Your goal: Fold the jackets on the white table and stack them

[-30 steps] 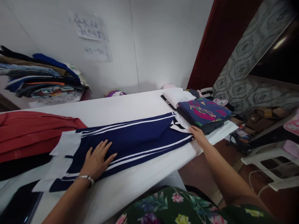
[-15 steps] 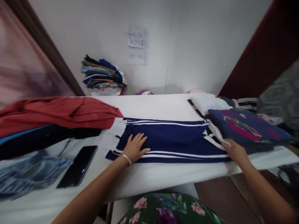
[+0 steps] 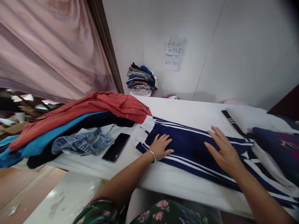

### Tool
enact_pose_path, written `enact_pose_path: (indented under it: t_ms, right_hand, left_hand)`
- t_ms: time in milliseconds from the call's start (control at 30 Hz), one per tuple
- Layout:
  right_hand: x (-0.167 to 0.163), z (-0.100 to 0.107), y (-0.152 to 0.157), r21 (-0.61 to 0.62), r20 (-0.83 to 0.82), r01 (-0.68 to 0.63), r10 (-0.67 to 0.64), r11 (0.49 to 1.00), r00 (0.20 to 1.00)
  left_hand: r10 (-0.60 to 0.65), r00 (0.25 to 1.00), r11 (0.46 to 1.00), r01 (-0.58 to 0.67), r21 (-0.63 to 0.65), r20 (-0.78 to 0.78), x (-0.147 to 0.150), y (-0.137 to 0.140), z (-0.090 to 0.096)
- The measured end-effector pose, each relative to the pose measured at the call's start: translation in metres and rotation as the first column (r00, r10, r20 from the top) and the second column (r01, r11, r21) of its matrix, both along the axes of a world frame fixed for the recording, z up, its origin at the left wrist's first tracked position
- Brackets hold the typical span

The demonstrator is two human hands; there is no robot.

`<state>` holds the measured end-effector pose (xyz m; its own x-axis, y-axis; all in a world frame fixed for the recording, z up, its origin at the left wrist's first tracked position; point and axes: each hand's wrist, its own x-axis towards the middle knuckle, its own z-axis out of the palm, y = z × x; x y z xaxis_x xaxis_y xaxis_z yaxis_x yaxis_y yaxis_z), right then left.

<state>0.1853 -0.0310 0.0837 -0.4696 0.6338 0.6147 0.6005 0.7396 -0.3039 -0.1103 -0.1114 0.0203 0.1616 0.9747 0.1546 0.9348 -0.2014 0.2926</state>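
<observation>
A navy blue garment with white stripes along its edges (image 3: 189, 143) lies flattened lengthwise on the white-covered table. Its left end shows white fabric, and its right end lies partly under my right forearm. My left hand (image 3: 161, 147) rests on the garment's left part, palm down, fingers stretched out. Over the right half hovers my right hand (image 3: 225, 154), fingers apart and nothing in it. Beyond the garment's right end lie a white garment with a black striped band (image 3: 243, 119) and a dark blue printed garment (image 3: 275, 149).
A phone (image 3: 116, 147) and blue denim (image 3: 84, 143) lie left of my left hand. Behind them spreads a heap of clothes topped by a red garment (image 3: 116, 105). A folded stack (image 3: 141, 79) stands by the wall, left of paper notes (image 3: 174, 46).
My right hand has let go of the white cloth at the right end and moved left over the navy garment. My left hand stays on it. The view has turned left.
</observation>
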Motion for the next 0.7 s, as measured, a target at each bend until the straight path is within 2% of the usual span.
enact_pose_path:
  t_ms: [100,167,233,300,367,433,500,533,633,700]
  right_hand:
    - [-0.057,-0.005,0.014,-0.023,0.092,-0.075,0.077,0.997,0.993]
    - [-0.085,-0.022,0.024,-0.124,0.26,-0.057,0.088,0.991,0.961]
    - [-0.102,-0.045,0.034,-0.267,0.439,0.008,0.114,0.964,0.891]
    - [-0.109,-0.065,0.041,-0.349,0.533,0.057,0.148,0.935,0.833]
    - [-0.108,-0.079,0.044,-0.346,0.546,0.058,0.151,0.936,0.824]
    - [-0.105,-0.083,0.045,-0.314,0.531,0.049,0.133,0.948,0.837]
    - [-0.103,-0.084,0.044,-0.304,0.52,0.048,0.123,0.951,0.845]
    - [-0.103,-0.083,0.043,-0.303,0.516,0.051,0.119,0.952,0.848]
    - [-0.102,-0.083,0.042,-0.299,0.496,0.047,0.113,0.953,0.861]
    - [-0.101,-0.085,0.042,-0.304,0.472,0.03,0.123,0.952,0.873]
  left_hand:
    - [0.005,1.0,1.0,-0.005,0.026,0.011,0.0,-0.001,-0.003]
    - [0.009,1.0,0.999,-0.01,0.044,0.029,-0.002,0.0,-0.003]
    - [0.019,0.997,0.996,-0.026,0.085,0.079,-0.008,0.0,0.0]
    - [0.089,0.983,0.982,-0.113,0.148,0.16,-0.023,0.0,0.006]
    - [0.26,0.93,0.922,-0.319,0.219,0.26,-0.043,0.0,0.013]
    - [0.465,0.809,0.791,-0.563,0.242,0.36,-0.067,0.001,0.017]
    - [0.602,0.678,0.669,-0.716,0.198,0.421,-0.088,0.002,0.019]
    - [0.644,0.631,0.642,-0.753,0.143,0.432,-0.097,0.003,0.018]
    - [0.721,0.546,0.633,-0.769,-0.087,0.427,-0.11,0.007,0.014]
    - [0.745,0.521,0.627,-0.761,-0.17,0.415,-0.111,0.009,0.012]
